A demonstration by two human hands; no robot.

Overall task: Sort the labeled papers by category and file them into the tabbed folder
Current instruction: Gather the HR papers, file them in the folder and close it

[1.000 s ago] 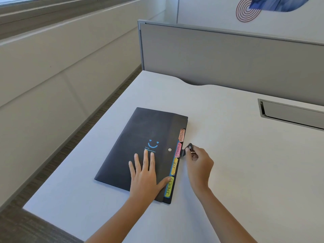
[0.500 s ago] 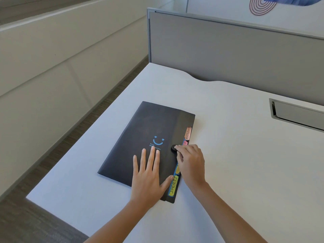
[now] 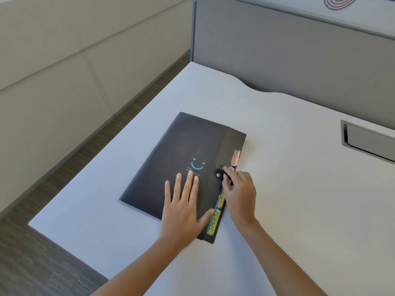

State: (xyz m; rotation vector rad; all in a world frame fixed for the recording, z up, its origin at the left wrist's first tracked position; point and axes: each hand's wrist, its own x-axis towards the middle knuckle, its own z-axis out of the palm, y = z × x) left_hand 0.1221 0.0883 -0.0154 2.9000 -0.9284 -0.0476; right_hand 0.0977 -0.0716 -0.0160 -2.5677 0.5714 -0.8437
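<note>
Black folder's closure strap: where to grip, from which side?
Pinch the free tip of the strap beside the snap stud, coming from the tabbed right edge, as the right hand does: thin, only that end lifts. The left hand pins the folder flat.

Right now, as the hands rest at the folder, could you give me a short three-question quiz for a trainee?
1. True or false: loose papers lie on the desk beside the black folder.
2. The right hand pinches the closure strap; the left hand on the folder is: A) clenched B) flat, fingers straight C) lifted clear.
3. Which label is on the tab nearest the person?
Key: 1 false; 2 B; 3 SPORTS.
</note>
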